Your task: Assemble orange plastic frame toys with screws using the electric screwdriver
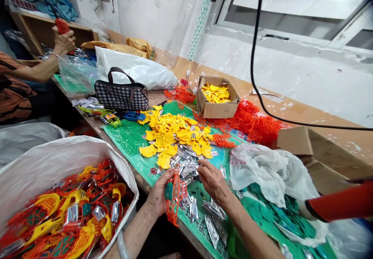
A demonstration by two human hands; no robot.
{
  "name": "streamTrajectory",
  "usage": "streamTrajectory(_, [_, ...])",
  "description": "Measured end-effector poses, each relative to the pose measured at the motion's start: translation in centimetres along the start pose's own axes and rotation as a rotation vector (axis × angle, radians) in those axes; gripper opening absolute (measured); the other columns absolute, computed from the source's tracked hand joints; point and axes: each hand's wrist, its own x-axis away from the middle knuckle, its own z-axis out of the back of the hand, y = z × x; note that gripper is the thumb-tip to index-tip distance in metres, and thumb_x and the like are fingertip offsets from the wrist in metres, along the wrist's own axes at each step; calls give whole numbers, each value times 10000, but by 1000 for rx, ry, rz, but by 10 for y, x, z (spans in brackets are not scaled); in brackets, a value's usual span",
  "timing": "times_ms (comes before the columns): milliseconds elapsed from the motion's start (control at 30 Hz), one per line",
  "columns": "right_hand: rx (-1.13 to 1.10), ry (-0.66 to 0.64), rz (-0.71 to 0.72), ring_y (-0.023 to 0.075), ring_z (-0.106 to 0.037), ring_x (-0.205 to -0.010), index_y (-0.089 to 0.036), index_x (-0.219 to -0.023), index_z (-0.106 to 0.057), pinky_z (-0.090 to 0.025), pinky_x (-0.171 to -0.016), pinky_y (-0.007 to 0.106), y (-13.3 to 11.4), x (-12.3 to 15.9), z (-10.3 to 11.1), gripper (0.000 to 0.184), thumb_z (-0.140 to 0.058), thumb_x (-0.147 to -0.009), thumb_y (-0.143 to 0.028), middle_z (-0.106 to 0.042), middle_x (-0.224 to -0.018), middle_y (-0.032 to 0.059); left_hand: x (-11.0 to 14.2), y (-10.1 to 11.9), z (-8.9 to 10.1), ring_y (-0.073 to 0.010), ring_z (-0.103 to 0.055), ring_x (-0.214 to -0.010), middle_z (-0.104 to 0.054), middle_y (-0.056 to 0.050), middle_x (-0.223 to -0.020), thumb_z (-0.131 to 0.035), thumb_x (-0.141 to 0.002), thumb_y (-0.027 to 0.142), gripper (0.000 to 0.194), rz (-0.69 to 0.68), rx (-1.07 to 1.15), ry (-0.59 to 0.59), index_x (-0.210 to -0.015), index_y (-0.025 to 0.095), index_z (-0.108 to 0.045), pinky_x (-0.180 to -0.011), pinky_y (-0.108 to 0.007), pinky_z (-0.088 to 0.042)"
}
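Note:
My left hand is closed around an orange plastic toy-car frame with a dark green piece fitted in its side. It holds the frame upright near the table's front edge. My right hand is at the pile of shiny silver plastic parts, its fingers bent and drawn together at the pile's near side. What its fingertips pinch, if anything, is too small to make out. Yellow plastic car shells are heaped just behind the silver parts. More loose silver parts lie below my right hand.
A white sack of assembled orange, yellow and silver pieces stands at left. On the green-covered table are a carton of yellow shells, orange frames, a white plastic bag and a checked bag. A black cable hangs at right. A co-worker's hand holds something red.

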Motion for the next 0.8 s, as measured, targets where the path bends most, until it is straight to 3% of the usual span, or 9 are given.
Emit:
streamTrajectory(167, [-65,126,-57,140,-615,-804,-202,-827,-572,-525,-682,244,-30,20,25,170,-469,-911,-96,-601,-938,69,1,-10,-4,-98,-592,-442,-630,54,-560,-752,-712,177,164,-127,-46,58,-741,168,-591,-454,-183,-473])
streamTrajectory(400, [-81,374,-121,168,-610,-904,-213,-939,-603,-552,-747,268,-60,46,37,250,-483,-867,-5,-571,-976,82,15,-27,-18,-114,-620,-536,-672,46,-620,-829,-636,231,238,-263,-182,107,-766,160,-643,-552,-207,-506])
streamTrajectory(633, [-135,315,26,250,-647,-1050,-159,-1309,-544,-582,-875,360,-78,77,30,480,-471,-863,2,-666,-1063,154,25,-44,-34,-116,-594,-523,-673,39,-627,-832,-636,241,237,-296,-240,97,-761,179,-640,-523,-214,-483])
streamTrajectory(800, [-105,285,76,285,-597,-1197,-143,-1373,-498,-559,-963,427,-85,89,28,551,-434,-848,9,-668,-1158,177,24,-53,-36,-115,-593,-504,-664,51,-593,-861,-568,254,299,-296,-218,119,-723,180,-617,-516,-216,-490])
